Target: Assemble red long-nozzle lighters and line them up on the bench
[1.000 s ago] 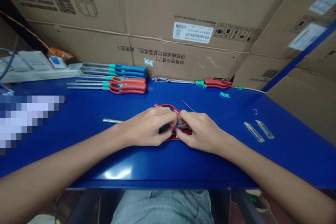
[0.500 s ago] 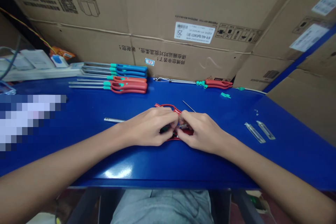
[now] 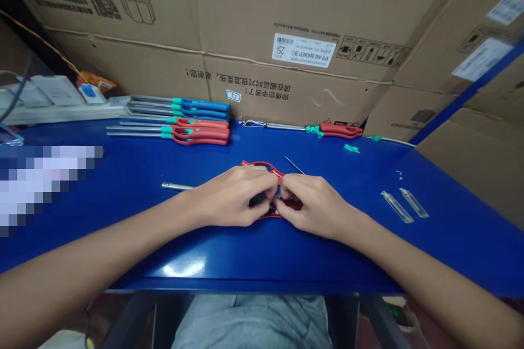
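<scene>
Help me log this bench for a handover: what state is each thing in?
Left hand: curled, grip hidden
Right hand: curled, grip hidden
Red lighter shell: open, partly under the hands
Metal tube: lying flat, partly covered
Metal rod: partly hidden
Blue, orange and red lighters: assembled-looking, lying together
Clear plastic tanks: lying side by side, fill unclear
Green plastic piece: lying loose
Power strip: white adapters on it
Carton: print upside down
</scene>
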The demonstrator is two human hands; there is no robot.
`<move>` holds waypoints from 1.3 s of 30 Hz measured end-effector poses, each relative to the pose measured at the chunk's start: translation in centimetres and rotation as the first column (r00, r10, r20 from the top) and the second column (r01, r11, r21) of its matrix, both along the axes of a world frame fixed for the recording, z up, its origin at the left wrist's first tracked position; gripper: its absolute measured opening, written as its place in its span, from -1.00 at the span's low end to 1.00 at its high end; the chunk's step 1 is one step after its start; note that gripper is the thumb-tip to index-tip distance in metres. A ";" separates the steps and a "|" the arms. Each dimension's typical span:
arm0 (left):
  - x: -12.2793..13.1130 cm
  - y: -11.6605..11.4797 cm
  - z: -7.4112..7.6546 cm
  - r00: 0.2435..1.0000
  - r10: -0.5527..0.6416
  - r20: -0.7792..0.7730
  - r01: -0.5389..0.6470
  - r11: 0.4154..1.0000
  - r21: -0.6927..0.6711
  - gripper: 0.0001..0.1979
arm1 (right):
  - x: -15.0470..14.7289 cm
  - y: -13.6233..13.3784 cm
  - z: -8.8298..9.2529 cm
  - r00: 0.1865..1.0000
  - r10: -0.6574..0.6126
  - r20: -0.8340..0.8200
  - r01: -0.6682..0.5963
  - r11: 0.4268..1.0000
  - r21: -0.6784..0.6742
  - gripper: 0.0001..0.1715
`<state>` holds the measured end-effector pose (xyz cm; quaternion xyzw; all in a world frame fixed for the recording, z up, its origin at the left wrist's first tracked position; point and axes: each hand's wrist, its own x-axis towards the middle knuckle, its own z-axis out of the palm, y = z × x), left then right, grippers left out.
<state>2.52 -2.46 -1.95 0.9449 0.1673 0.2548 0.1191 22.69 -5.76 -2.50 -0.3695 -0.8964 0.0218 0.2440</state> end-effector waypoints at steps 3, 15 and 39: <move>0.0 0.0 0.0 1.000 0.009 -0.002 -0.009 1.000 0.009 -0.90 | 0.0 0.0 0.0 1.000 -0.003 -0.004 0.003 1.000 -0.006 -0.77; 0.0 0.0 0.0 1.000 0.015 0.001 -0.015 1.000 0.016 -0.91 | 0.0 0.0 0.0 1.000 0.001 -0.019 -0.001 1.000 -0.010 -0.78; 0.0 0.0 0.0 1.000 0.011 -0.004 -0.011 1.000 0.022 -0.89 | 0.1 -0.1 0.0 1.000 0.007 -0.020 -0.008 1.000 -0.016 -0.78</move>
